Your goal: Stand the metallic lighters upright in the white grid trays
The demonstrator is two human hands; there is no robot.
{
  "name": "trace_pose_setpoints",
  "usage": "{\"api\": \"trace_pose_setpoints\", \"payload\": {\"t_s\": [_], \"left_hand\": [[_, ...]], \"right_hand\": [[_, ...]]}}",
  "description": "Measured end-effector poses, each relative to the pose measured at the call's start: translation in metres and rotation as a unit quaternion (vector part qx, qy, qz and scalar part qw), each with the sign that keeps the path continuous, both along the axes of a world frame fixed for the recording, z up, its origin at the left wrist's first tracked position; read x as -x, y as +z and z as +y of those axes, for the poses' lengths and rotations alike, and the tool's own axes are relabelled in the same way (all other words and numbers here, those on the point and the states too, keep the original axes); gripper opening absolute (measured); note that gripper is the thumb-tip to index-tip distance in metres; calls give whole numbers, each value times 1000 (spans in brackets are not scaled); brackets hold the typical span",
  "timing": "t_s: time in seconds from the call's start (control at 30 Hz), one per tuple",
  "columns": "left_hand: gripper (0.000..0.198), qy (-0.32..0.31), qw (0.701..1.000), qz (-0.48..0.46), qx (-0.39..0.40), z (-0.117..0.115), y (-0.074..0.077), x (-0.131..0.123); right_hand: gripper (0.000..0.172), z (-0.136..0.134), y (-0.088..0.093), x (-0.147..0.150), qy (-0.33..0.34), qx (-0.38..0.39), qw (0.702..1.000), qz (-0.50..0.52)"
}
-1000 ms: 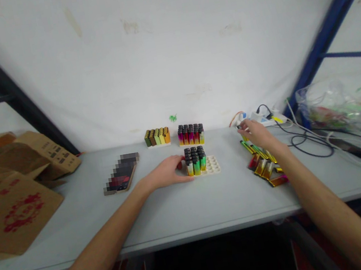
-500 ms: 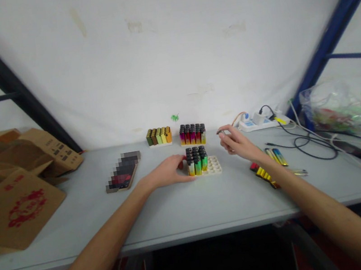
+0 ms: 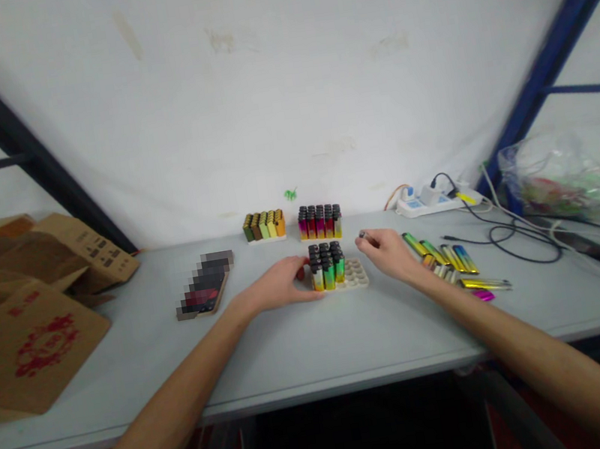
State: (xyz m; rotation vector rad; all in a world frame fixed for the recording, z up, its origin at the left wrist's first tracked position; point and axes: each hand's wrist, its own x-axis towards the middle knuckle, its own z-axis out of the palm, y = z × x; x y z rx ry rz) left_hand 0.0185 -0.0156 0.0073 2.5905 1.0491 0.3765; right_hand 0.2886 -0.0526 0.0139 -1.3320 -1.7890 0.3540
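A white tray [image 3: 358, 278] with round holes stands on the table, its left part filled with upright lighters [image 3: 328, 269] with black tops and its right holes bare. My left hand [image 3: 281, 284] curls round the tray's left end, thumb along the front and fingers behind. Just right of the tray, my right hand [image 3: 387, 252] is closed in a pinch; the dark top of a lighter [image 3: 362, 234] pokes out past the fingertips. Several loose lighters [image 3: 459, 260] lie on the table to the right, partly hidden by my right forearm.
Two filled lighter trays, one yellow-green [image 3: 265, 226] and one red-purple [image 3: 321, 223], stand near the wall. A phone [image 3: 207, 285] and cardboard boxes [image 3: 37, 327] are on the left. A power strip [image 3: 416, 207], black cable [image 3: 534, 263] and plastic bag [image 3: 548, 177] occupy the right.
My right hand has come down and slightly left, closer to the tray, with the lighter in its fingers. More loose lighters show beside the forearm. My left hand stays put.
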Motion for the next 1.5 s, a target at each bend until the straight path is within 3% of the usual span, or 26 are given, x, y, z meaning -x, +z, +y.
{"api": "trace_pose_setpoints", "payload": {"t_s": [0.17,0.33,0.53,0.67,1.07,1.33,1.43,1.5], "left_hand": [[63,-1,1000,-6,-1,1,-2,1],[64,-3,1000,-15,5,2,-4,2],[66,-2,1000,-7,0,1,-2,1],[64,3,1000,-7,5,0,0,0],[66,2,1000,-10,9,0,-1,0],[65,2,1000,3,5,0,1,0],[64,-1,1000,7,2,0,2,0],[64,-1,1000,6,4,0,2,0]], "right_hand": [[44,-1,1,0,16,-5,1000,-3],[36,-3,3,-2,64,4,998,-9],[41,-4,10,-4,96,-76,988,-90],[44,-8,13,-3,131,-28,983,-123],[48,-7,8,-2,210,13,955,-208],[56,-7,16,-6,143,19,955,-259],[57,0,25,-30,16,9,963,-270],[46,9,25,-54,-92,14,950,-297]]}}
